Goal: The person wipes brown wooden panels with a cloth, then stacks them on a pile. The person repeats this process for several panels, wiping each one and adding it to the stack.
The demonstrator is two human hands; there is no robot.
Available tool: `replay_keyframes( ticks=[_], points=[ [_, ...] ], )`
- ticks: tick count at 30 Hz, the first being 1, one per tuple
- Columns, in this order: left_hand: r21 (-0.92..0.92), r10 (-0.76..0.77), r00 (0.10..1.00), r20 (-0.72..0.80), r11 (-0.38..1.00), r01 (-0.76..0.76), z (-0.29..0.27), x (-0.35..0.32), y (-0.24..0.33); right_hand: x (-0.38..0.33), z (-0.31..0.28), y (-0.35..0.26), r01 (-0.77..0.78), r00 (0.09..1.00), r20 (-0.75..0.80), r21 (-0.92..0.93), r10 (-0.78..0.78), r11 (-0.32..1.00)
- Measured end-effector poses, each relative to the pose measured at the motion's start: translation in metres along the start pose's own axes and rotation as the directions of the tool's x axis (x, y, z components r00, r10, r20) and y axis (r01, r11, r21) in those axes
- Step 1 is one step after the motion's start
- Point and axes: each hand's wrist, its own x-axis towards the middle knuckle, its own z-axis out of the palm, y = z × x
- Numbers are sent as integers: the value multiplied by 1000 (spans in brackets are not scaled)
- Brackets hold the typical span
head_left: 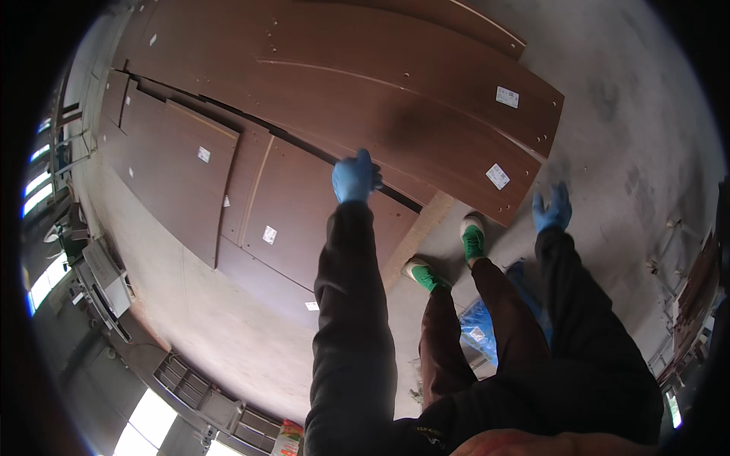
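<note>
My left hand point(353, 176), in a blue glove, is closed, with the fingers curled above the dark gap between two rows of brown panels. What it holds, if anything, is hidden. My right hand point(553, 210), gloved in blue too, has its fingers apart and holds nothing. It is beside the end of a long brown panel point(449, 152) with a white label and small drilled holes. Another long panel point(456, 83) lies along its far side. On the left of the gap sits a smaller brown panel point(304, 205), also labelled.
More labelled brown panels point(175, 175) lie stacked at the left. A pale board edge point(422, 232) runs by my shoes point(473, 237). Blue plastic wrap point(479, 330) is on the floor behind my legs. Metal racks point(186, 384) stand at the lower left.
</note>
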Motion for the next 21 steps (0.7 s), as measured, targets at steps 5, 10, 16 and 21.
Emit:
replay_keyframes(
  ticks=[5,10,16,21],
  points=[
    [-380,89,983,160,925,-22,15,-109,-53,-104,-61,-45,-137,987,145,485,75,864],
    [-477,-151,882,447,794,377,67,-260,-106,-174,-144,-113,-368,886,464,700,2,612],
    [-153,436,544,717,860,-487,105,-382,-132,-204,-244,-172,-608,773,529,775,350,171],
    [-75,31,-173,984,-819,-569,72,-401,-36,-191,-337,-137,-269,931,171,918,323,290]
  ],
)
